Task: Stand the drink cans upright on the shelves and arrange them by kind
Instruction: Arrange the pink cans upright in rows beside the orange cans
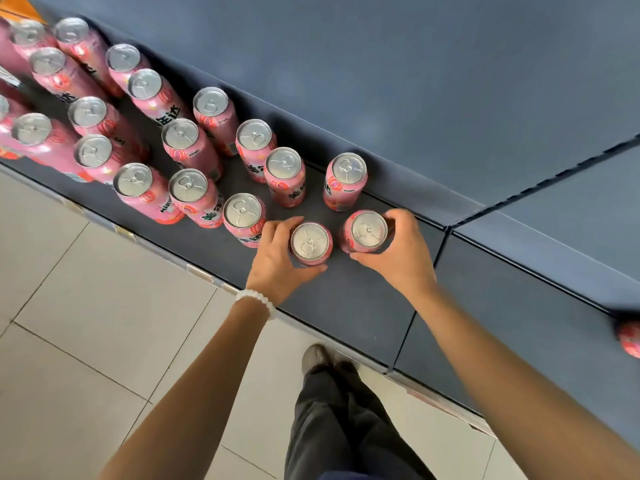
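Presently, on the dark shelf (346,306), the left hand (277,258) grips one upright pink can (310,243) and the right hand (401,251) grips a neighbouring can (367,231), both at the right end of the standing pink cans (180,140).

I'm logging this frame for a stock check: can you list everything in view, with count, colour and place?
Upright cans: about twenty, pink with silver tops, in loose rows on the shelf, from far left to the hands.
Can at right edge: one, pink, blurred and cut off.
Shelf: dark grey-blue, running diagonally.
Floor: pale tiles.
Bracelet: one, white beads, left wrist.
Left hand: grips the left front can.
Right hand: grips the right front can.
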